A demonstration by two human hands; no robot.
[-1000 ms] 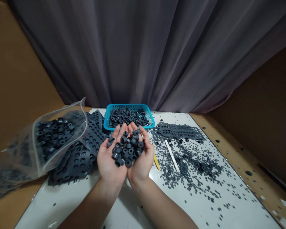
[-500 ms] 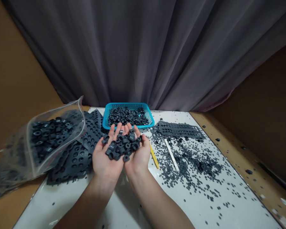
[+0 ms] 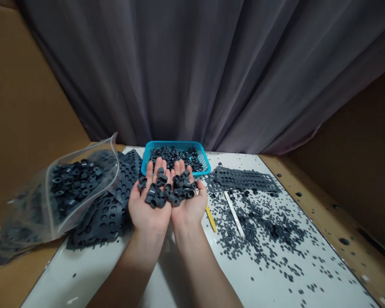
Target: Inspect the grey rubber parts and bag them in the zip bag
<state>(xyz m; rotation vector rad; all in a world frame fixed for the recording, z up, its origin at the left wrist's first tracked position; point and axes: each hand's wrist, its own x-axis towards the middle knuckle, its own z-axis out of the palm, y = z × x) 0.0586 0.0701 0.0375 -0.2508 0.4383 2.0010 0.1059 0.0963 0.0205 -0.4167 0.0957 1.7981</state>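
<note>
My left hand (image 3: 149, 211) and my right hand (image 3: 189, 209) lie side by side, palms up, above the white table. Together they cradle a heap of small black rubber bushings (image 3: 175, 196), hollow and ring-like. Fingers are stretched forward and slightly curled under the load, and one bushing rests by the left thumb. Just beyond my fingertips stands a blue plastic basket (image 3: 143, 159), holding many black bushings. My fingers hide part of its front. On the left a clear zip bag (image 3: 48, 192), its mouth spread, holds more of the same pieces.
Black rubber sheets with rows of round cavities (image 3: 109, 211) lie under and beside the bag. Punched sheets (image 3: 247, 179) rest at the back right. A yellow stick (image 3: 211, 219), a white stick (image 3: 235, 216) and scattered small black discs (image 3: 263, 231) cover the right side.
The bushings have spread apart across both palms, and my hands lie flatter. The whole scene has shifted slightly right in view.
</note>
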